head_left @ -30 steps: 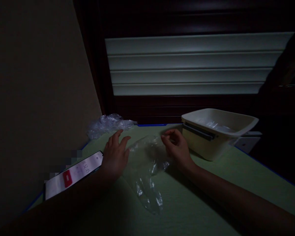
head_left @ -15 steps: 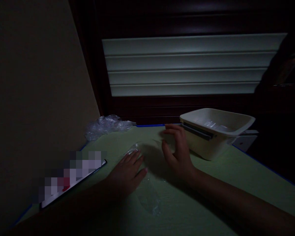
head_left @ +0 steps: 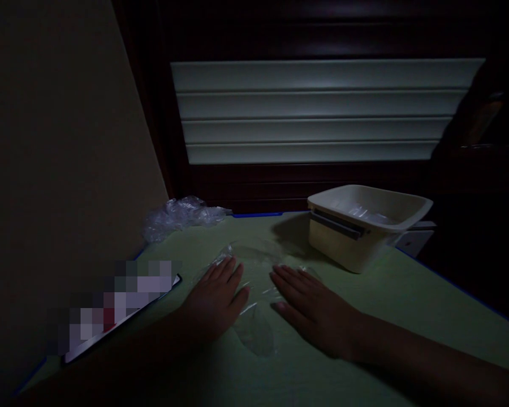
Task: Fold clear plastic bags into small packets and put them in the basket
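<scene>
A thin sheet of clear plastic film (head_left: 257, 328) lies spread on the light green tabletop (head_left: 322, 379). Its outline is faint in the dim light, and parts of it are under my hands. Flat on its left side rests my left hand (head_left: 216, 294), fingers stretched out. My right hand (head_left: 311, 305) lies palm down on the right side of the film, its fingers extended and pointing up and left. Neither hand grasps anything. Between the two hands, wrinkles in the film catch some light.
A cream plastic bin (head_left: 348, 249) with a grey handle stands at the back right, with clear plastic inside. Crumpled clear plastic (head_left: 182, 217) is heaped at the back left. A phone or tablet (head_left: 123, 322) with a blurred screen leans at the left, near the wall (head_left: 68, 141).
My right hand has come down from above the table, near the bin, and now lies flat on the film. My left hand has stayed in nearly the same place.
</scene>
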The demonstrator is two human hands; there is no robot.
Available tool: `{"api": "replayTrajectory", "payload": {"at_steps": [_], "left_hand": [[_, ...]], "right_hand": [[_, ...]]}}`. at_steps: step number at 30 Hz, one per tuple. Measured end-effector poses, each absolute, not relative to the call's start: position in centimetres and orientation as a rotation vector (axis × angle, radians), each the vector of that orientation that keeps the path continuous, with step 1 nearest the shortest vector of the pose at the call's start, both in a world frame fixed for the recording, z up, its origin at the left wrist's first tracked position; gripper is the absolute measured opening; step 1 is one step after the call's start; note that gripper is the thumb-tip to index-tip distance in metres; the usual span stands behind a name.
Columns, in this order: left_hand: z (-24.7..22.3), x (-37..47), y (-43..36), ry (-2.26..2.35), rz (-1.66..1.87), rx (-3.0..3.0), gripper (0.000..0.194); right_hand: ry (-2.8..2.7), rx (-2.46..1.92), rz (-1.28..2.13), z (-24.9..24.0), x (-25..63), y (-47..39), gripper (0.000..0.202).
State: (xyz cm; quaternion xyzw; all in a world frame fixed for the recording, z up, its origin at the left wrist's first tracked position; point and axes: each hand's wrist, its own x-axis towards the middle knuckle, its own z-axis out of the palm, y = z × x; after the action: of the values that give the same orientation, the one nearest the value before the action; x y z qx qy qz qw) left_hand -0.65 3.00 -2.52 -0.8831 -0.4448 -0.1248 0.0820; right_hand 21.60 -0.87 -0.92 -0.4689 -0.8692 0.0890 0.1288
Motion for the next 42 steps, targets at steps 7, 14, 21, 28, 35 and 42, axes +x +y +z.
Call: {"api": "replayTrajectory", "payload": {"at_steps": [7, 14, 21, 28, 35, 42], "left_hand": [[-2.0, -0.4, 2.8, -1.426, -0.349, -2.658, 0.049], [-1.1, 0.0, 2.1, -1.374, -0.377, -2.707, 0.048], [0.5, 0.2, 1.1, -1.038, -0.311, -2.918, 0.051], [0.5, 0.0, 1.0, -1.021, -0.291, -2.964, 0.051], [0.7, 0.1, 0.9, -1.011, -0.342, -2.977, 0.047], [0.4, 0.1, 1.1, -1.072, -0.355, -2.971, 0.05]], "right_hand": [[-2.386, -1.546, 0.23, -2.0, 27.2, -3.3, 0.056], [-2.134, -1.463, 0.226, 0.2, 26.2, -2.5, 0.049], [-2.145, -1.39, 0.312, 4.4, 21.6, 3.2, 0.033], [-2.235, -1.557, 0.553, 3.0, 18.3, 8.6, 0.028], [-2.24, -1.331, 0.929, 2.5, 18.5, 8.1, 0.018], [-1.865, -1.152, 1.021, 2.8, 18.4, 7.4, 0.017]]}}
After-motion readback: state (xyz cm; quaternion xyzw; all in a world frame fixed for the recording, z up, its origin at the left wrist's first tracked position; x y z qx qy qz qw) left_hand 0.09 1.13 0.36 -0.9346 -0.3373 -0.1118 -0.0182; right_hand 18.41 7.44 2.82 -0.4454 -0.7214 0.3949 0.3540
